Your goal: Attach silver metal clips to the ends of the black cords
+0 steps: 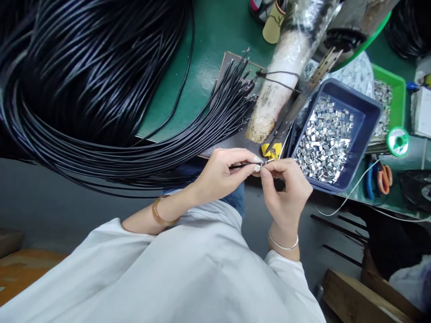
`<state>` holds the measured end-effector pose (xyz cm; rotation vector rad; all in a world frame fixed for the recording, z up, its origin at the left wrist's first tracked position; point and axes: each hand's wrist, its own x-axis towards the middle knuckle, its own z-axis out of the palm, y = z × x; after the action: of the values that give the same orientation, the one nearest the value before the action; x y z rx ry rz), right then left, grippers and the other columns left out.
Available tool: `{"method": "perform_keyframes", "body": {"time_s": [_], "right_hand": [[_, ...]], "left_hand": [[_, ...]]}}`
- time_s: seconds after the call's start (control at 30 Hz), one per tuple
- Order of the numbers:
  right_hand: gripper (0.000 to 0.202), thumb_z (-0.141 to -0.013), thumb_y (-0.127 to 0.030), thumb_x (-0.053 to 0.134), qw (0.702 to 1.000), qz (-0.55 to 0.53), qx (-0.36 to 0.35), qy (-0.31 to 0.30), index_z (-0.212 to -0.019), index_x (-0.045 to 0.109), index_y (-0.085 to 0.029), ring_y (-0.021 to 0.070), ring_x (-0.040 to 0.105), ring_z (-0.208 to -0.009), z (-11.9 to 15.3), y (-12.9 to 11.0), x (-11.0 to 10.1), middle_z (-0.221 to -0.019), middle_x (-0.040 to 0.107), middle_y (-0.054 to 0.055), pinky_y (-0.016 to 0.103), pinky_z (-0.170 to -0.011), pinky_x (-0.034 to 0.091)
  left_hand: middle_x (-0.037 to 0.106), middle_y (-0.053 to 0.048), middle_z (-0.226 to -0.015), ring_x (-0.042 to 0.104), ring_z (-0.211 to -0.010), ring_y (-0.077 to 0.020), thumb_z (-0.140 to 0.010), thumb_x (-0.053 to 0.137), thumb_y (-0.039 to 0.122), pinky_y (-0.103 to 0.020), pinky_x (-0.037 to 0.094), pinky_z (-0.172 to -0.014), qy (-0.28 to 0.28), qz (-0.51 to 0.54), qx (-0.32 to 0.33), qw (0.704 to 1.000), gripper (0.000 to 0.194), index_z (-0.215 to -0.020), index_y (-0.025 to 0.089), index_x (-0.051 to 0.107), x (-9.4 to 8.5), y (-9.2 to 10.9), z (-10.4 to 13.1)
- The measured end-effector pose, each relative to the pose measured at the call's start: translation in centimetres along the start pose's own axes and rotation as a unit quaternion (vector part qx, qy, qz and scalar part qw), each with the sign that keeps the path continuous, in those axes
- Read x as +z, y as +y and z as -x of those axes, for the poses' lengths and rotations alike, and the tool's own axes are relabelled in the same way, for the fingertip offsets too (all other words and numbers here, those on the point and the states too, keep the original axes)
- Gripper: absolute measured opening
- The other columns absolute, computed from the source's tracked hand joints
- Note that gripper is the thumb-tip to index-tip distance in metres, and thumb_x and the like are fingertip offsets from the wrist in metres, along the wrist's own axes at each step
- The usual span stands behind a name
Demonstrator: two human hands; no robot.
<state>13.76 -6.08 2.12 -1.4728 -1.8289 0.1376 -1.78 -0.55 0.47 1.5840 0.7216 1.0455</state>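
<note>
In the middle of the frame, the left hand (pixel 227 172) pinches a thin black cable (pixel 238 166), and the right hand (pixel 288 188) pinches at its end. A green table (pixel 215 36) fills the top, with a heap of black cables (pixel 101 72) at upper left and a blue tray (pixel 362 123) of metal bits (pixel 325 146) at right. Gray floor (pixel 101 206) shows below, with brown boxes (pixel 353 294) low on both sides.

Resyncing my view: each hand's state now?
Left hand: closed, pinching a black cable near its end.
Right hand: closed at the cable's tip; held part unclear.
</note>
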Motion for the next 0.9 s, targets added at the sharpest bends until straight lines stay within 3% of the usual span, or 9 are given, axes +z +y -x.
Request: {"method": "perform_keyframes", "body": {"time_s": [0.07, 0.17, 0.27, 0.4, 0.47, 0.57, 0.67, 0.9], "right_hand": [[0.004, -0.087, -0.016, 0.060, 0.999, -0.033, 0.012, 0.011, -0.086, 0.059, -0.020, 0.0104, 0.064, -0.074, 0.1, 0.2, -0.2, -0.078, 0.064, -0.002, 0.024, -0.064, 0.055], [0.008, -0.088, -0.016, 0.059, 0.991, -0.049, 0.038, 0.120, -0.093, 0.060, -0.021, 0.0117, 0.069, -0.071, 0.4, 0.6, -0.4, -0.081, 0.068, -0.002, 0.025, -0.060, 0.057], [0.017, -0.084, -0.011, 0.062, 0.980, -0.039, 0.005, 0.194, -0.097, 0.062, -0.021, 0.0113, 0.069, -0.060, 0.7, 0.8, -0.4, -0.081, 0.070, -0.003, 0.024, -0.052, 0.056], [0.017, -0.078, -0.008, 0.069, 0.990, -0.001, -0.024, 0.142, -0.087, 0.064, -0.021, 0.0159, 0.073, -0.082, 0.4, 0.4, 0.2, -0.088, 0.073, 0.000, 0.030, -0.072, 0.061], [0.016, -0.078, -0.009, 0.069, 0.993, -0.004, -0.010, 0.118, -0.086, 0.064, -0.021, 0.0140, 0.072, -0.084, 0.2, 0.3, 0.5, -0.091, 0.074, 0.000, 0.026, -0.068, 0.059], [0.019, -0.077, -0.008, 0.071, 0.990, 0.033, -0.021, 0.132, -0.087, 0.064, -0.021, 0.0109, 0.070, -0.080, 0.3, 0.3, 1.0, -0.091, 0.074, -0.001, 0.022, -0.063, 0.057], [0.021, -0.075, -0.008, 0.072, 0.985, 0.071, -0.046, 0.150, -0.089, 0.065, -0.021, 0.0113, 0.071, -0.082, 0.6, 0.5, 1.4, -0.094, 0.075, 0.000, 0.024, -0.072, 0.059], [0.019, -0.078, -0.010, 0.070, 0.985, 0.069, -0.047, 0.151, -0.091, 0.064, -0.022, 0.0110, 0.072, -0.082, 0.7, 1.0, 1.8, -0.095, 0.075, -0.001, 0.022, -0.071, 0.059]], "left_hand": [[0.076, -0.008, -0.088, 0.067, -0.073, -0.0115, -0.084, 0.063, 0.018, -0.019, 0.051, -0.065, -0.009, 0.031, 0.002, 0.999, 0.014, -0.089, 0.013, 0.075, 0.0, 0.0, 0.2], [0.077, -0.008, -0.092, 0.070, -0.078, -0.0131, -0.083, 0.065, 0.016, -0.019, 0.053, -0.068, 0.009, 0.042, 0.002, 0.999, 0.015, -0.092, 0.013, 0.077, 0.0, -0.1, 0.4], [0.077, -0.007, -0.085, 0.068, -0.073, -0.0117, -0.082, 0.066, 0.016, -0.017, 0.050, -0.061, 0.034, 0.030, 0.008, 0.999, 0.016, -0.092, 0.014, 0.077, 0.1, -0.2, 0.5], [0.073, -0.004, -0.074, 0.061, -0.062, -0.0085, -0.083, 0.065, 0.017, -0.017, 0.043, -0.051, 0.022, 0.024, 0.015, 0.999, 0.014, -0.089, 0.014, 0.078, 0.2, -0.3, 0.2], [0.072, -0.005, -0.075, 0.061, -0.064, -0.0084, -0.083, 0.065, 0.018, -0.017, 0.045, -0.055, 0.021, 0.035, 0.003, 0.999, 0.013, -0.087, 0.014, 0.077, 0.2, -0.3, 0.0], [0.072, -0.005, -0.077, 0.062, -0.067, -0.0088, -0.081, 0.067, 0.018, -0.017, 0.048, -0.060, 0.034, 0.075, -0.034, 0.996, 0.010, -0.083, 0.013, 0.076, 0.4, -0.4, -0.2], [0.071, -0.003, -0.072, 0.061, -0.065, -0.0084, -0.077, 0.071, 0.019, -0.016, 0.049, -0.059, 0.051, 0.119, -0.073, 0.989, 0.008, -0.077, 0.011, 0.074, 0.7, -0.6, -0.4], [0.073, -0.005, -0.077, 0.066, -0.071, -0.0110, -0.076, 0.073, 0.022, -0.020, 0.054, -0.066, 0.071, 0.158, -0.130, 0.976, 0.011, -0.078, 0.011, 0.073, 1.2, -0.5, -0.6]]}}
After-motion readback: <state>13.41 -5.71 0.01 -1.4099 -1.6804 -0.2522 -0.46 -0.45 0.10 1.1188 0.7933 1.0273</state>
